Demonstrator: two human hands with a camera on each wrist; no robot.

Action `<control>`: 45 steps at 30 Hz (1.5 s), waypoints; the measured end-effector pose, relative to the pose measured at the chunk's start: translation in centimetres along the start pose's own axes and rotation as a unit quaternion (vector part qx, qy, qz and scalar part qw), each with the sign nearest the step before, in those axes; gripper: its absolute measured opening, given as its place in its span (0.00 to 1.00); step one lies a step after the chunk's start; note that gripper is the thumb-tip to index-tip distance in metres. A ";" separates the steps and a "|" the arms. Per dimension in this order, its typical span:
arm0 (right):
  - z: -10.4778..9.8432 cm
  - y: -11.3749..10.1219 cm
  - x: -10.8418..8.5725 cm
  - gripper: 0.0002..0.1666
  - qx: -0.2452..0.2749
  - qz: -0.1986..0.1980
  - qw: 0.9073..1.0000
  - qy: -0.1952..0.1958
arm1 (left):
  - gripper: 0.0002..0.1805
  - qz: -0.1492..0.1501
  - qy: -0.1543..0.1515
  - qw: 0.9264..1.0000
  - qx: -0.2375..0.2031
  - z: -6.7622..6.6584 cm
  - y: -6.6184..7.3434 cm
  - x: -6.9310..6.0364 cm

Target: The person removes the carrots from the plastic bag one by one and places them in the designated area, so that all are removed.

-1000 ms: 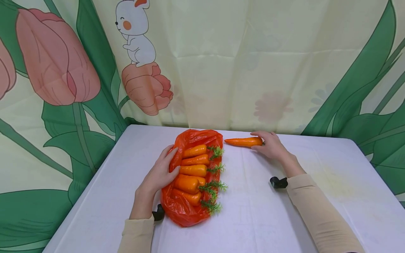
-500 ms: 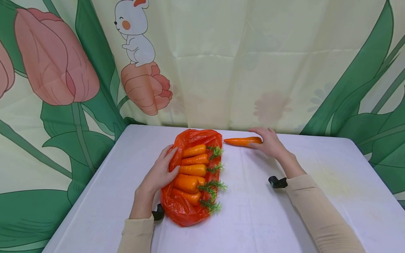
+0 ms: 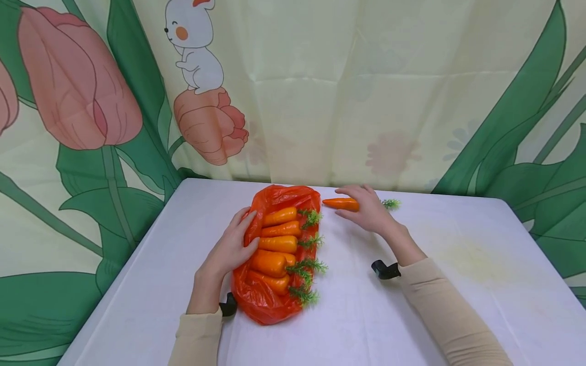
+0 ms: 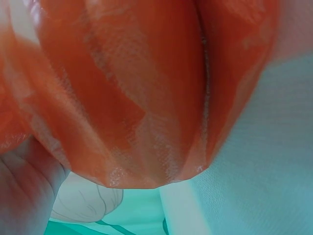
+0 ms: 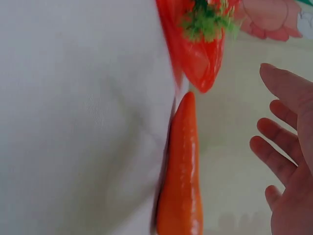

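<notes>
A red plastic bag (image 3: 267,311) lies wide open on the table, with several orange carrots (image 3: 278,244) inside, their green tops pointing right. At the bag's left rim, my left hand (image 3: 231,247) holds the plastic between thumb and fingers. In the left wrist view the bag (image 4: 122,112) fills most of the picture and hides the fingertips. A single carrot (image 3: 341,204) lies right of the bag, tip toward it. Over its middle is my right hand (image 3: 366,211), thumb and fingers spread. The right wrist view shows the fingers (image 5: 279,152) apart from this carrot (image 5: 181,181).
A white cloth covers the table (image 3: 348,315), whose far edge meets a printed curtain (image 3: 311,101) with tulips and a rabbit. A black wrist camera (image 3: 385,270) sits below the right hand, and another (image 3: 228,305) by the left wrist.
My right hand has moved left along the single carrot, from its top end to its middle, so its green top now shows. The left hand and the bag stay put.
</notes>
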State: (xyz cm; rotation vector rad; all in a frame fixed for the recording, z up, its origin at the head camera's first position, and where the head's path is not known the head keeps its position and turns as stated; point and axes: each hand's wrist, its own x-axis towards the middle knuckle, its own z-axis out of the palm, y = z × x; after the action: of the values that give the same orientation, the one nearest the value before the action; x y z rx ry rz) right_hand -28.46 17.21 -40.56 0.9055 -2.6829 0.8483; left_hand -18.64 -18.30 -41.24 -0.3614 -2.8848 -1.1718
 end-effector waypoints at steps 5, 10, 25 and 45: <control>0.6 -2.2 0.4 0.31 0.004 -0.014 1.000 -0.001 | 0.38 0.000 -0.003 1.000 0.002 0.0 -0.1 0.1; 1.6 -4.5 1.0 0.30 0.003 -0.033 0.999 -0.002 | 0.39 -0.004 -0.002 1.000 0.007 -0.1 -0.1 0.1; 3.9 -10.7 1.3 0.31 -0.008 -0.066 0.998 -0.010 | 0.39 -0.001 -0.005 1.000 0.003 -0.1 -0.1 0.3; 6.3 -14.8 -0.2 0.30 0.000 -0.073 0.993 -0.094 | 0.38 0.006 -0.011 1.000 0.010 0.0 0.0 0.1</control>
State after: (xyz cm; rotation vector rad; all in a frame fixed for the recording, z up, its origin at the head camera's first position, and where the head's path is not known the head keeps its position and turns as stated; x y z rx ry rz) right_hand -19.29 4.09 -39.05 1.2218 -2.7267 0.7668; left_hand -18.76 -18.28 -41.18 -0.3940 -2.9069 -1.1441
